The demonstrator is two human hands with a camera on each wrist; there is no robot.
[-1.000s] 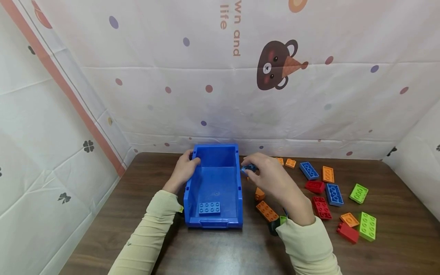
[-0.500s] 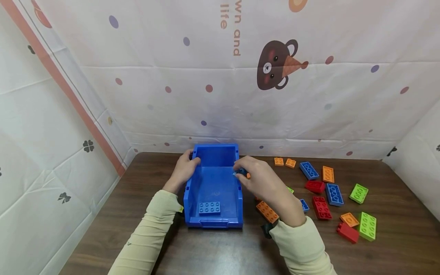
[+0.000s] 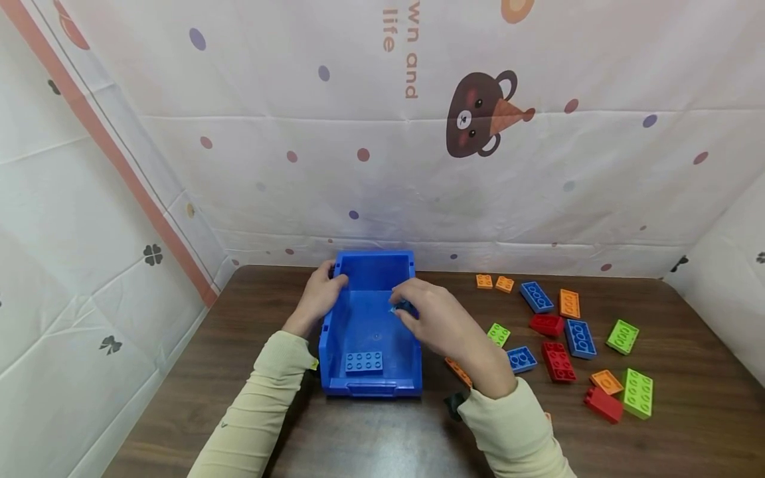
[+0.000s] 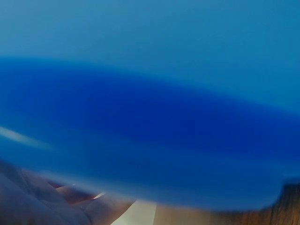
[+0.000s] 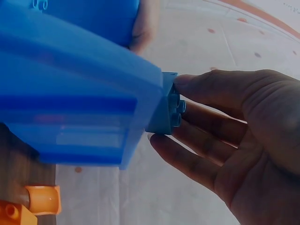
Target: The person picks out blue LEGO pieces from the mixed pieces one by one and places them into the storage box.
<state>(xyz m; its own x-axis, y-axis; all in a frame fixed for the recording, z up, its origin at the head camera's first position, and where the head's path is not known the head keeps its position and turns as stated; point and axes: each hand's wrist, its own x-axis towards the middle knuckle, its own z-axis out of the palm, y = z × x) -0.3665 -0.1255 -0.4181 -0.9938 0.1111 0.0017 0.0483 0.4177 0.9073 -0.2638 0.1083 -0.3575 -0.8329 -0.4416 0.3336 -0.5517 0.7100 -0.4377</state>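
Note:
A blue plastic bin [image 3: 382,332] stands on the table, and one blue brick [image 3: 364,362] lies studs up inside its near end. My left hand [image 3: 319,296] grips the bin's left wall, thumb over the rim. In the left wrist view the bin's blurred blue wall [image 4: 140,117] hides most of that hand. Over the right part of the bin, my right hand [image 3: 439,320] pinches another blue brick [image 3: 405,307]. The right wrist view shows this brick [image 5: 165,110] between thumb and fingers, its studs facing the palm; part of it is behind the bin wall.
Right of the bin lie loose bricks: two small orange ones [image 3: 495,283], a green one [image 3: 499,334], blue ones [image 3: 580,338], red ones [image 3: 559,362] and a larger green one [image 3: 638,393]. The right forearm partly covers an orange brick [image 3: 458,372]. Patterned cloth [image 3: 382,186] hangs behind the table.
My right hand has moved left with the blue brick, from beside the bin's right wall to over its inside. The left hand and bin have stayed put.

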